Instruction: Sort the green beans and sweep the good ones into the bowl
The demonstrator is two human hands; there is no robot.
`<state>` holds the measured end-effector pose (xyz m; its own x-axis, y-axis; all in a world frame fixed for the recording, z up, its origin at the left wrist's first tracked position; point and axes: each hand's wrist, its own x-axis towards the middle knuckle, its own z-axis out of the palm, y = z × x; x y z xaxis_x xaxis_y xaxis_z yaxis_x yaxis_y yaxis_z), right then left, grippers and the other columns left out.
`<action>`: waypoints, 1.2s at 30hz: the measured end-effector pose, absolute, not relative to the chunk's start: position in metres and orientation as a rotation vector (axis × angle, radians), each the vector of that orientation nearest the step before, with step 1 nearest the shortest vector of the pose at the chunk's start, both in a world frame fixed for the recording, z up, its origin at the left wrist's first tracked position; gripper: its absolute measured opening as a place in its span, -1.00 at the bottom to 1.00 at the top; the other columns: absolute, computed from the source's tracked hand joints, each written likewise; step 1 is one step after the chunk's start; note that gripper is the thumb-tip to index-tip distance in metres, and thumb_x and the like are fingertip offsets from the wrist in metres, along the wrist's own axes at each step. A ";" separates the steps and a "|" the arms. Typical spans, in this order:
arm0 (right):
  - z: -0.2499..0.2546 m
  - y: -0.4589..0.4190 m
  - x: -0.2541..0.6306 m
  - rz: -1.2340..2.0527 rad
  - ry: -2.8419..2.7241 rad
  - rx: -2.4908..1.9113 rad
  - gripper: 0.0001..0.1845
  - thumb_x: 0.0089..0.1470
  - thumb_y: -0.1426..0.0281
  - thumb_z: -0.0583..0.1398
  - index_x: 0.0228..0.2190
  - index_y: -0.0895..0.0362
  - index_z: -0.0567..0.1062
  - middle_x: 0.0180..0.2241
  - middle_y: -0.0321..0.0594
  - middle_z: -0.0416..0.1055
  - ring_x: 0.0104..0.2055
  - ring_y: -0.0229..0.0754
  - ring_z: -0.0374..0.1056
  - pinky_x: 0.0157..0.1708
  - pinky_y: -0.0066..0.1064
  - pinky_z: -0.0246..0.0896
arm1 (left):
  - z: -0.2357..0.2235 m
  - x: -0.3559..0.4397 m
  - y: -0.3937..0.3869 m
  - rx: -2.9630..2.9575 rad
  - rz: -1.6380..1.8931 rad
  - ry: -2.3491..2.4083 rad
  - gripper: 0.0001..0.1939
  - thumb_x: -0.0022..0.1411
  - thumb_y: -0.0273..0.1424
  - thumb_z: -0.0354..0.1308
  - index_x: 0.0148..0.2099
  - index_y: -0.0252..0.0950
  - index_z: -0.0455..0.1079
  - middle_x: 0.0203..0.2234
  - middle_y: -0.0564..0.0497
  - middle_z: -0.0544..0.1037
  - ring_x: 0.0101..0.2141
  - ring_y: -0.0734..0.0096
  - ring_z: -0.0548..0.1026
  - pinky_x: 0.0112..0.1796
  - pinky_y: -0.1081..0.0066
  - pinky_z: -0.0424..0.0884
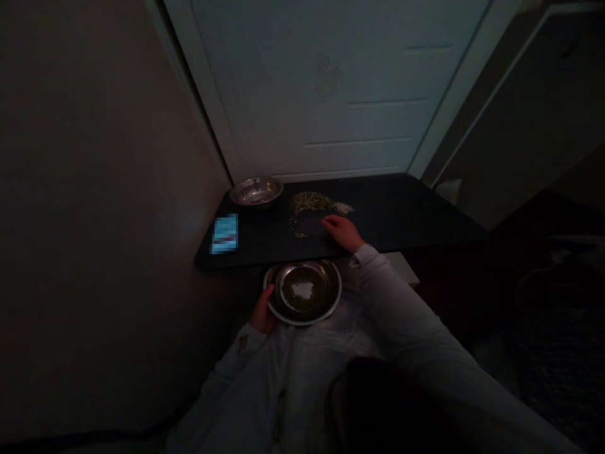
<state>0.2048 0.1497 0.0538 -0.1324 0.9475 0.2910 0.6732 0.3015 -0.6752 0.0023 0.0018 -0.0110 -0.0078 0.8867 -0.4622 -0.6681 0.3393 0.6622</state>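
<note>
Lower centre, the left hand (263, 312) grips a steel bowl (333, 287); at centre, the right hand (343, 232), pinched closed, contents unclear, is near a seed pile (309, 201). Apparently sorting; next calls for delicate picking.

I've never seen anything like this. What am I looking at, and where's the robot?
There's no robot here: these are a person's bare hands, seen from a camera worn on their head, looking forward and down. It is quite dim.

The left hand holds the near metal bowl by its rim, below the table edge; greenish bits lie inside. The right hand is over the black table, fingers bunched; whether they pinch anything is too small to tell.

Beyond it lie a mottled pile of small grains and a smaller pale heap. To the left are another metal bowl and a bright, pixelated rectangle.
</note>
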 end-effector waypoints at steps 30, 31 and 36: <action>0.068 0.132 0.206 0.859 -1.746 -1.273 -0.73 -0.15 0.26 0.07 -0.47 0.21 0.41 -0.56 -0.30 0.32 -0.48 -0.33 0.20 -0.43 -0.49 0.07 | -0.009 0.003 -0.001 0.289 1.259 0.935 -0.80 0.02 -0.32 0.03 -0.36 -0.24 0.45 -0.43 0.03 0.57 -0.05 0.29 0.33 0.05 0.32 0.05; 0.068 0.132 0.206 0.859 -1.744 -1.280 -0.73 -0.15 0.26 0.07 -0.47 0.21 0.41 -0.56 -0.30 0.32 -0.48 -0.33 0.20 -0.43 -0.49 0.07 | -0.009 0.003 -0.001 0.288 1.262 0.937 -0.80 0.03 -0.33 0.02 -0.36 -0.24 0.45 -0.43 0.03 0.57 -0.05 0.29 0.33 0.05 0.33 0.04; 0.066 0.133 0.207 0.858 -1.717 -1.273 -0.73 -0.14 0.25 0.07 -0.48 0.20 0.40 -0.57 -0.31 0.32 -0.50 -0.33 0.18 -0.44 -0.49 0.06 | -0.005 0.004 -0.002 0.285 1.253 0.961 -0.80 0.03 -0.33 0.02 -0.39 -0.25 0.46 -0.46 0.02 0.57 -0.03 0.28 0.31 0.06 0.33 0.02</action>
